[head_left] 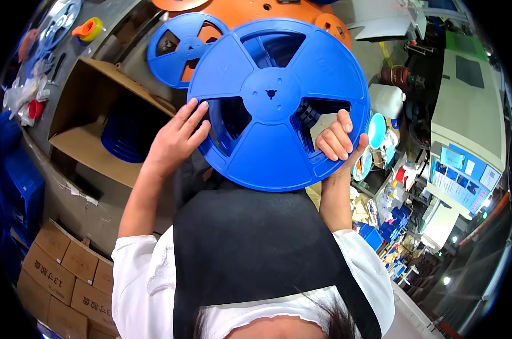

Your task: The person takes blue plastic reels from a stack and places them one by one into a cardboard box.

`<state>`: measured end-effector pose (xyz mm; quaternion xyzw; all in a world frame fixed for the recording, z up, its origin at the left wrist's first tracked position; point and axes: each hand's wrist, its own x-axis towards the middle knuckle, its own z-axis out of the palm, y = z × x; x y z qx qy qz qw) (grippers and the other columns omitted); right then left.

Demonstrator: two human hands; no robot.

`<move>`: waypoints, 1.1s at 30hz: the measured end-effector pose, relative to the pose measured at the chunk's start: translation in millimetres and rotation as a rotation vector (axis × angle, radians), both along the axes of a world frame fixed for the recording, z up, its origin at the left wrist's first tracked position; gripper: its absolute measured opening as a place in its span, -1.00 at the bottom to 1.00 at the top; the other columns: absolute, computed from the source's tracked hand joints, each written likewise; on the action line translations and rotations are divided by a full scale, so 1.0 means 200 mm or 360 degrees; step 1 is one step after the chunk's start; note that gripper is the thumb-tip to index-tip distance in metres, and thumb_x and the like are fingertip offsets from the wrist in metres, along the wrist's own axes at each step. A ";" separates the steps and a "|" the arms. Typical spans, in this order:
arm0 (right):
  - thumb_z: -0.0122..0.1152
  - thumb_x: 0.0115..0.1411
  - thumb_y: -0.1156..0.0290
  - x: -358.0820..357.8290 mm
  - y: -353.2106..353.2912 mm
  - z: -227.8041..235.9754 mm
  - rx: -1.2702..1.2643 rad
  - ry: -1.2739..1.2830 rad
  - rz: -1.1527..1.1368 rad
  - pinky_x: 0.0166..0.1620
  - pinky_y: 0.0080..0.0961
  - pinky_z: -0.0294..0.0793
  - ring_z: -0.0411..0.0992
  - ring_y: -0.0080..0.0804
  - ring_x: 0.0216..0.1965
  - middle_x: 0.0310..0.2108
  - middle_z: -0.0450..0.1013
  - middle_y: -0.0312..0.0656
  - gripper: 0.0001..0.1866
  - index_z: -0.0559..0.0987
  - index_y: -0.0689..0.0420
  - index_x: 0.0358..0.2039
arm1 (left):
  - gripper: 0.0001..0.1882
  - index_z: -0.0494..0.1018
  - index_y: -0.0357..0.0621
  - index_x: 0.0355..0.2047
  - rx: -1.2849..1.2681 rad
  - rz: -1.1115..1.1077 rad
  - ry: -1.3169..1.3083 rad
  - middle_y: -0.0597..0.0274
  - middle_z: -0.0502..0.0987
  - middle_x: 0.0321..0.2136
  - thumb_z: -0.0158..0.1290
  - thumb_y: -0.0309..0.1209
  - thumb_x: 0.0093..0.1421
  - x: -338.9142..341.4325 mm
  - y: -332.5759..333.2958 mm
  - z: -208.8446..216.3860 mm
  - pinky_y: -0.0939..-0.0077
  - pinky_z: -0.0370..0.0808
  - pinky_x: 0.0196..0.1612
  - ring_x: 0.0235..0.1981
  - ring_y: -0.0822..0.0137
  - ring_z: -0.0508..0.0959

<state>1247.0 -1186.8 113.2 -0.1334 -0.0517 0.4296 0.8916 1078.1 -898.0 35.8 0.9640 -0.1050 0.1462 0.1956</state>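
Note:
A large blue plastic reel with wide cutouts and a small keyed centre hole is held up before my chest. My left hand lies against its left rim, fingertips over the edge beside a cutout; its thumb is hidden. On the right side, my right hand grips the rim with fingers curled through a cutout and the thumb outside. Through the openings, more blue plastic of the reel shows. Just behind it, at the upper left, is a smaller-looking blue reel over orange discs.
An open cardboard box with stacked blue reels stands at left. Closed cartons are piled lower left. An orange surface lies at the far side. Rolls of tape sit upper left. A pale machine cabinet stands right.

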 end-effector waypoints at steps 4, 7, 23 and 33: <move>0.10 0.23 0.09 -0.09 0.17 0.08 -0.1179 -0.0004 -0.0426 -0.24 -0.36 0.41 0.38 -0.36 -0.33 -0.40 0.38 -0.22 -0.51 0.35 0.25 -0.04 | -0.70 0.44 -0.20 -0.20 -0.0879 0.0193 0.0181 -0.02 0.45 0.03 0.03 -0.69 0.02 -0.29 0.09 -0.10 0.33 0.49 0.02 0.04 0.05 0.48; 0.05 0.26 0.17 -0.07 0.21 0.00 -0.0832 -0.0102 -0.0143 -0.32 -0.47 0.32 0.26 -0.47 -0.45 -0.49 0.28 -0.30 -0.62 0.39 0.22 -0.08 | -0.74 0.37 -0.19 -0.12 -0.2207 0.0448 0.0650 0.02 0.49 -0.03 -0.03 -0.67 0.17 -0.51 0.06 -0.09 0.30 0.50 0.00 0.01 0.13 0.50; 0.06 0.22 0.29 -0.26 0.32 -0.05 -0.1064 0.0116 0.0031 -0.46 -0.58 0.22 0.17 -0.58 -0.60 -0.61 0.21 -0.37 -0.76 0.43 0.18 -0.21 | -0.72 0.31 -0.16 -0.07 -0.3624 0.0783 0.0578 -0.07 0.52 -0.11 0.03 -0.49 0.20 -1.07 0.12 -0.18 0.27 0.62 -0.16 -0.15 0.18 0.59; 0.09 0.17 0.28 -0.29 0.40 -0.02 -0.1230 0.0027 0.0077 -0.46 -0.56 0.25 0.20 -0.57 -0.61 -0.63 0.22 -0.38 -0.75 0.45 0.15 -0.20 | -0.72 0.28 -0.13 -0.06 -0.3073 0.1696 0.0314 0.01 0.52 -0.13 -0.06 -0.51 0.19 -1.25 0.37 -0.24 0.37 0.61 -0.21 -0.16 0.23 0.57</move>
